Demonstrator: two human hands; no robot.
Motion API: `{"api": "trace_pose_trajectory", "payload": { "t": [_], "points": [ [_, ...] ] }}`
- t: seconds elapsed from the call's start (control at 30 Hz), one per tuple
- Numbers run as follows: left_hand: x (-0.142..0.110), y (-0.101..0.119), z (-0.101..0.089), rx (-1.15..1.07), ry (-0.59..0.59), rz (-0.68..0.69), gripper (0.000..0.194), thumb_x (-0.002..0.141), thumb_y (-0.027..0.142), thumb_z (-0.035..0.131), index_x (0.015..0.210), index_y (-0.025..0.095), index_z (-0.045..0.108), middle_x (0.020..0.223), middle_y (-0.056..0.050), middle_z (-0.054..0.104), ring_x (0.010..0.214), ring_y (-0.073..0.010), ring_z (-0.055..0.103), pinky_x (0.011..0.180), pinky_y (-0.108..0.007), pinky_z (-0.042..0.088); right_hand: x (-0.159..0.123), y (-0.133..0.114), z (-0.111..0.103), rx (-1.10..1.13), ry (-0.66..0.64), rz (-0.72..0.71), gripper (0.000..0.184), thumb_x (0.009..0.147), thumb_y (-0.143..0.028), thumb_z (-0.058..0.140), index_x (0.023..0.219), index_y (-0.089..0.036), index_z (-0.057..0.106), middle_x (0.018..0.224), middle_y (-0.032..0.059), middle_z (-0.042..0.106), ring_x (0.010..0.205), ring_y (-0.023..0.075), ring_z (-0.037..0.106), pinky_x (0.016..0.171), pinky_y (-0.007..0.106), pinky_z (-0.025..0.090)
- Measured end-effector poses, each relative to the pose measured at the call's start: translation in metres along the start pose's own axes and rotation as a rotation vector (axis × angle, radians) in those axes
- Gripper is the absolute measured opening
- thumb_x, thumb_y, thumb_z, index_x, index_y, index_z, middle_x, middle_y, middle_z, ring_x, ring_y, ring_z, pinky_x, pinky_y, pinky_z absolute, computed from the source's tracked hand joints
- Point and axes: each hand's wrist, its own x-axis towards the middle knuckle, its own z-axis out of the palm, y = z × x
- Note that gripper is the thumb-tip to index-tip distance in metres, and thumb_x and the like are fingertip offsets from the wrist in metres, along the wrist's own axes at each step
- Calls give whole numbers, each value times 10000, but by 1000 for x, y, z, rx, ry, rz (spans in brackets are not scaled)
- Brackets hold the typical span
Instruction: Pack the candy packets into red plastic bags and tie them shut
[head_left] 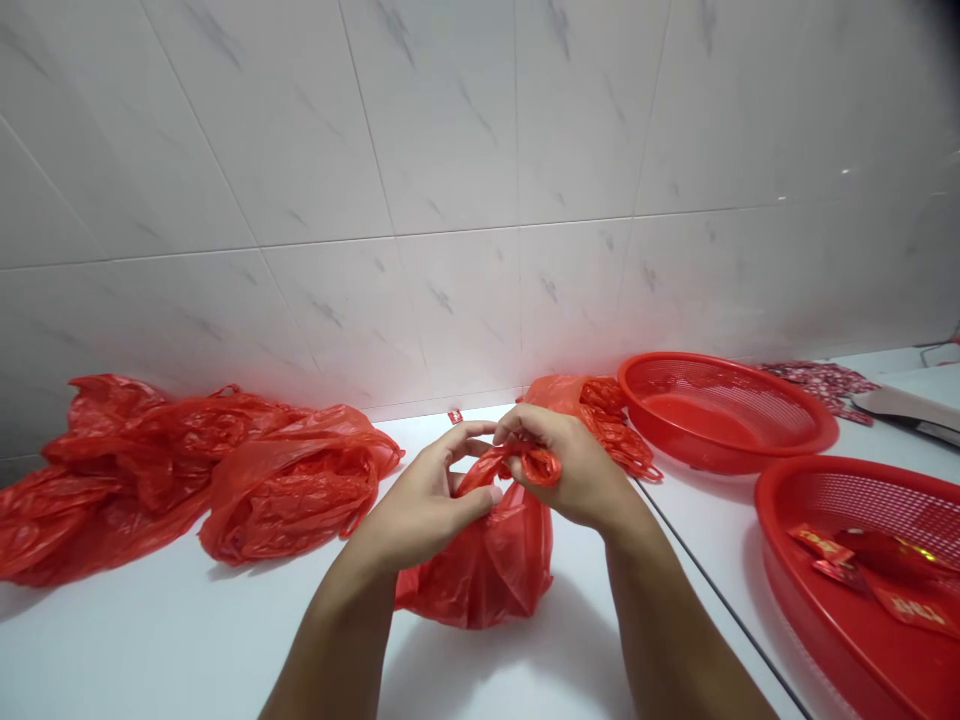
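Note:
A filled red plastic bag (487,575) is in front of me at the middle of the white table. Its gathered, twisted top is between my two hands. My left hand (439,490) pinches the bag's neck between thumb and fingers from the left. From the right, my right hand (562,455) grips the bunched end, and a loop of red plastic pokes out beneath its fingers. What the bag contains is hidden by the plastic.
Crumpled red bags (292,490) lie to the left, with a larger heap (112,480) beyond. More red bags (600,400) sit behind my right hand. Two red baskets stand right: one farther back (731,455), one nearer (795,610) with red packets (915,605). A tiled wall (450,300) closes the back.

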Motion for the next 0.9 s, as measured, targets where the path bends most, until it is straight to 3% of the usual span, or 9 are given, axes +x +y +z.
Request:
{"api": "trace_pose_trajectory", "payload": {
  "t": [0.1, 0.2, 0.33, 0.47, 0.6, 0.7, 0.77, 0.9],
  "points": [
    [1, -4, 1, -112, -11, 21, 502, 977, 468, 681, 1456, 340, 601, 1273, -93, 699, 929, -220, 693, 866, -383, 585, 1, -3, 4, -127, 76, -136, 240, 814, -10, 563, 904, -227, 612, 910, 0, 652, 789, 148, 615, 701, 259, 466],
    [2, -4, 2, -220, -54, 11, 467, 1054, 565, 507, 1425, 313, 638, 1083, -73, 731, 961, -231, 679, 887, -384, 561, 2, -3, 6, -159, 103, -225, 242, 832, -2, 548, 898, -228, 602, 934, 12, 619, 804, 152, 604, 709, 261, 466],
    [5, 2, 3, -158, -45, 59, 393, 1041, 492, 579, 1345, 285, 713, 1082, -68, 750, 995, -236, 684, 914, -380, 548, 1, -3, 8, -169, 96, -257, 240, 841, -3, 559, 908, -228, 606, 968, 22, 594, 851, 160, 611, 756, 270, 490],
    [6, 5, 0, -46, -15, 100, 279, 970, 395, 705, 1177, 239, 811, 1134, -82, 780, 1079, -270, 694, 970, -389, 540, 0, -3, 5, -182, 36, -197, 254, 848, 3, 579, 916, -228, 657, 946, 17, 615, 839, 156, 618, 736, 266, 488],
    [3, 4, -5, 117, 93, 56, 217, 924, 397, 746, 1006, 225, 850, 990, -73, 806, 952, -252, 714, 866, -356, 544, -4, 0, -7, -174, -35, -157, 293, 912, -49, 623, 1035, -269, 772, 973, 23, 675, 863, 157, 656, 757, 277, 511],
    [-1, 6, -7, 252, 134, 34, 213, 907, 425, 755, 879, 229, 836, 908, -49, 793, 875, -218, 698, 799, -320, 520, -9, 1, -16, -207, -73, -127, 201, 991, -195, 655, 1053, -291, 821, 900, 23, 697, 830, 154, 663, 741, 275, 506],
    [-3, 9, -9, 321, 148, 35, 262, 915, 460, 733, 823, 224, 803, 884, -37, 767, 841, -198, 670, 759, -302, 495, -11, -1, -22, -243, -97, -72, 186, 1021, -324, 656, 989, -276, 833, 864, 25, 704, 816, 155, 658, 727, 273, 495],
    [-2, 6, -24, 410, 201, 44, 366, 916, 535, 679, 754, 208, 702, 881, -35, 694, 795, -183, 594, 724, -298, 454, -16, -4, -34, -331, -138, 99, 467, 1032, -536, 583, 745, -215, 765, 889, 48, 703, 807, 165, 637, 712, 282, 477]
  ]
}}
